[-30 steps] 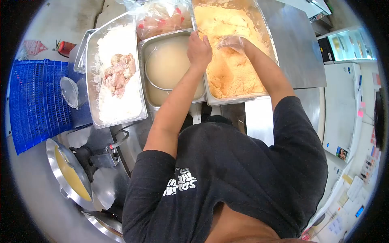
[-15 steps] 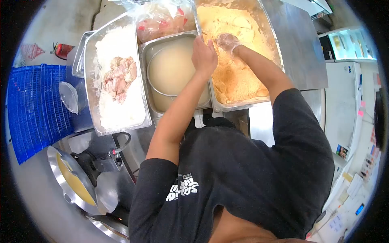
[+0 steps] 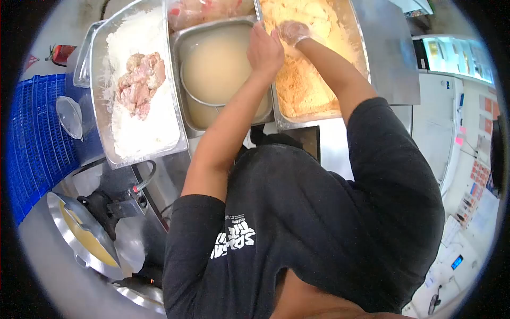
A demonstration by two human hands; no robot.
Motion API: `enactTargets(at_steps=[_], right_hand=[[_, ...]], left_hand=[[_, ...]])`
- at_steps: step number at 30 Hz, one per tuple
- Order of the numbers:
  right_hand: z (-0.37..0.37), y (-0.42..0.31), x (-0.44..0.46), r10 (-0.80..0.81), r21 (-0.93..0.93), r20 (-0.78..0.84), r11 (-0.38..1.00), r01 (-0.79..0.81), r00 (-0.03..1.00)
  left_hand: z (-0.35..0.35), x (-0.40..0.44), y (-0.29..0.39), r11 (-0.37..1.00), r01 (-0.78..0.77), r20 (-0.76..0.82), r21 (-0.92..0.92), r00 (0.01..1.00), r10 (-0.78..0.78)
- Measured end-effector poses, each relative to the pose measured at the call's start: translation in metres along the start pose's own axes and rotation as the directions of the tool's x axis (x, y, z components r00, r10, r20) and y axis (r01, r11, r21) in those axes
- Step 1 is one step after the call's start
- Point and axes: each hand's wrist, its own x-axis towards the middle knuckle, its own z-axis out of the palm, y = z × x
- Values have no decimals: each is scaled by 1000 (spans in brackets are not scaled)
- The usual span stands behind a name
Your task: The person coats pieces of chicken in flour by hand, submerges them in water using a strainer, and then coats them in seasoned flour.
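My right hand (image 3: 294, 33), in a clear plastic glove, is down in the orange breading flour (image 3: 305, 80) that fills a long metal tray (image 3: 357, 40). Motion blur and the flour obscure its fingers. Bare, my left hand (image 3: 265, 50) grips the near-left rim of that same tray, with fingers and thumb on either side of the edge. Left of it stands a square metal pan (image 3: 183, 40) of cloudy liquid, with a round wire-rimmed strainer (image 3: 187, 87) sunk in it. Raw chicken pieces (image 3: 141, 85) lie on white flour (image 3: 149, 133) in another tray.
Behind the liquid pan is a clear plastic bag (image 3: 210, 11) with red marks. Blue crates (image 3: 40, 138) and a clear plastic container (image 3: 70, 117) stand at left. Lower left is a steel bowl (image 3: 87, 239) of yellow liquid. A steel counter (image 3: 388, 58) extends at right.
The whole view has shifted, so the trays appear higher and further left. My right hand has moved slightly within the breading flour; my left hand stays at the tray rim.
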Motion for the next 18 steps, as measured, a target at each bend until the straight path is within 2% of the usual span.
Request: enactTargets(at_steps=[3, 5, 6, 9, 11, 13, 15, 17, 18], right_hand=[[-25, 0, -8, 208, 242, 171, 938, -246, 963], [23, 59, 21, -156, 392, 240, 918, 51, 958], [29, 70, 20, -268, 381, 284, 913, 148, 921], [-1, 32, -19, -168, 16, 235, 985, 169, 957], [19, 22, -20, -121, -119, 51, 985, 126, 991], [27, 12, -21, -129, -198, -30, 973, 120, 991], [23, -1, -33, 114, 172, -232, 982, -74, 966], [19, 9, -35, 116, 184, -144, 979, -88, 983], [9, -18, -18, 60, 187, -168, 982, -28, 984]], left_hand=[[2, 3, -1, 1000, -26, -44, -11, 999, 26], [5, 3, -5, 999, -46, -69, -3, 997, 45], [7, 1, -6, 999, -53, -77, 4, 996, 53], [5, 2, -2, 1000, -12, -39, -25, 999, 11], [6, 2, -2, 1000, -17, -43, -23, 999, 16], [7, 0, -4, 1000, -20, -54, -18, 998, 19], [7, -1, -3, 999, -29, -89, -13, 996, 27], [36, 1, -16, 990, -126, -182, 71, 974, 137], [52, 8, -37, 977, -157, -253, 145, 948, 190]])
